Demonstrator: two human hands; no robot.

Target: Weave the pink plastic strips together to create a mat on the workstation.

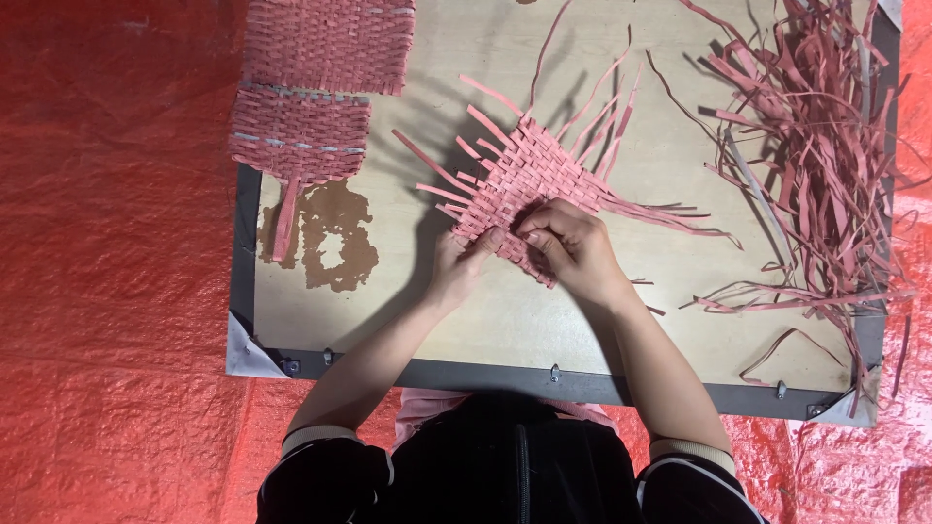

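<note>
On wooden board [582, 320], half-woven pink strip mat [529, 180], loose-ended, apparently pinched by left hand [464, 264] and right hand [573, 247].

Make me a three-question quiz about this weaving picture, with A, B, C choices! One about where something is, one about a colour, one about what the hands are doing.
1. Where is the pile of loose strips?
A. right side of the board
B. on the floor
C. in a box

2. What colour is the woven mat in hand?
A. blue
B. pink-red
C. green

3. What are the hands doing?
A. resting apart
B. holding scissors
C. both pressing on the mat's near edge

Answers:
1 A, the strips lie heaped by the right edge of the board.
2 B, all its strips are pink-red.
3 C, the left hand and right hand both touch it.
</note>
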